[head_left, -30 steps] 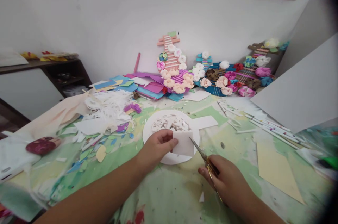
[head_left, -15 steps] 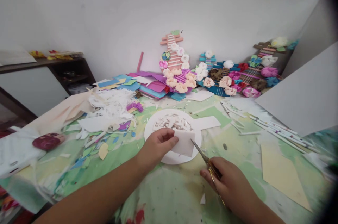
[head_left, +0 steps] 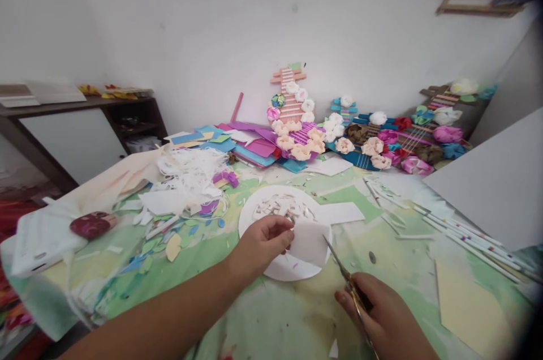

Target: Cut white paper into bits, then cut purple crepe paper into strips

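Observation:
My left hand (head_left: 269, 241) pinches the left edge of a small white piece of paper (head_left: 310, 241) between thumb and fingers. My right hand (head_left: 377, 312) grips a pair of gold-handled scissors (head_left: 345, 274), its fingers in the loops. The blade tips reach the paper's right edge, and the blades look nearly closed. Beneath the paper lies a round white disc (head_left: 251, 201) on the table. White paper scraps (head_left: 278, 204) are heaped on the disc, partly hidden by the left hand and the paper.
A white paper strip (head_left: 343, 212) lies right of the disc. Tangled white string (head_left: 190, 170) and coloured paper scraps are at left. Paper-flower decorations (head_left: 297, 133) lean against the wall. Rolled white paper sticks (head_left: 466, 235) and a cream sheet (head_left: 470, 303) lie at right.
The view has shifted, so everything sits lower and farther right. The paper's angle has changed slightly in my left hand. The scissors stay at its right edge.

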Demonstrator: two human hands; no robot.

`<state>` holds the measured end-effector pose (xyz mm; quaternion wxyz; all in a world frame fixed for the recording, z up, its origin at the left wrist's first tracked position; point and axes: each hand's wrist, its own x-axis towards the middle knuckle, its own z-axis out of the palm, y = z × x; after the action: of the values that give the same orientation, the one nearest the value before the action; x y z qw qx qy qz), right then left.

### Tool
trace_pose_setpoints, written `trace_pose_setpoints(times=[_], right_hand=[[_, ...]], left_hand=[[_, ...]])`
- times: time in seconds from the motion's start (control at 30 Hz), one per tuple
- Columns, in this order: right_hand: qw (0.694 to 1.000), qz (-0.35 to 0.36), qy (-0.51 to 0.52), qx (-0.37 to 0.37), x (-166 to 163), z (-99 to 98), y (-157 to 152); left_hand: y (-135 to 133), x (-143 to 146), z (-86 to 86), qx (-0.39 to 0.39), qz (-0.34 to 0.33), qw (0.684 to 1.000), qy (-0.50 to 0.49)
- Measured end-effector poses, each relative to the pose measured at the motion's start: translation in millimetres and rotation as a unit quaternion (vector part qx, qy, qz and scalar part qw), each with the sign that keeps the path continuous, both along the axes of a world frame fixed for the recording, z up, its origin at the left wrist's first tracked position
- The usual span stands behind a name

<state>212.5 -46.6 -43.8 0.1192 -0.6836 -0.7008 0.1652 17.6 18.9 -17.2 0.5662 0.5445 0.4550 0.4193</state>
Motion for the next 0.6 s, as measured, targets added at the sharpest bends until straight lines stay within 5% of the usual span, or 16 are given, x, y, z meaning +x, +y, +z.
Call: trace_pose_setpoints(times=[0.13,0.3,0.47,0.6], right_hand=[[0.999,-0.042,0.002,0.017,11.5,2.2,5.8],[0.992,-0.128,-0.015,-0.004,37.4,15.3,16.9],[0.979,-0.192,-0.033,-0.059,66.7,23.2,26.2],[0.975,-0.191,-0.052,-0.106,81.9,18.5,27.4]], left_hand=[[11.9,-9.0,0.4,0.053,0.015,0.998,0.027],[43.1,-39.8,28.1,0.220,0.151,0.956,0.120],[88.1,-59.6,62.7,0.231,0.200,0.944,0.128],[134.9,-57.2,68.4,0.212,0.206,0.948,0.116]])
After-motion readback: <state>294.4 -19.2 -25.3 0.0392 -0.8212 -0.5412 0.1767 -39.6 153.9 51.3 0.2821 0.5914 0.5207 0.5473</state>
